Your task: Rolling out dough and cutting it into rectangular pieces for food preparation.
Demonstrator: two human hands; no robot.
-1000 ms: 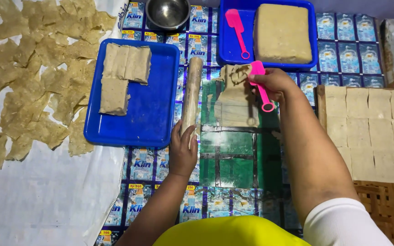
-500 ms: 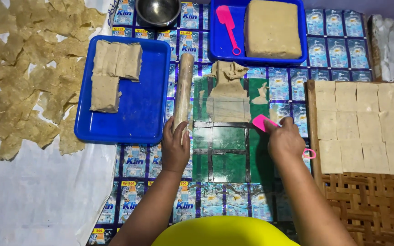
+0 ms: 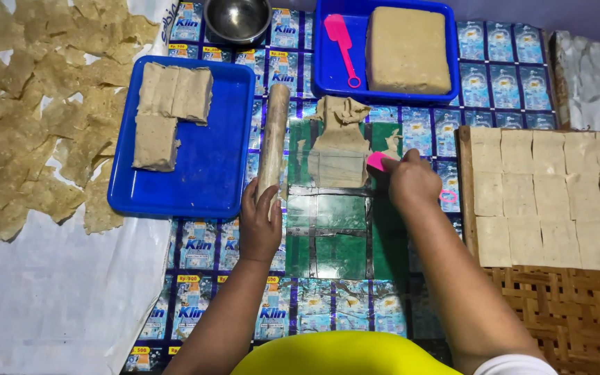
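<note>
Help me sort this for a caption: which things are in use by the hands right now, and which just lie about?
In use:
left hand on the rolling pin
right hand holding the pink scraper
thin dough sheet on the green board

Lying about:
second pink scraper and dough block in the far blue tray
metal bowl
cut squares

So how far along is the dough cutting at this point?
Done: cut squares lie in rows on the woven tray, and dried pieces are spread at the left. In hand: the right hand works a pink scraper at the rolled sheet; the left hand holds the rolling pin. Left: the big dough block and slabs in blue trays.
</note>
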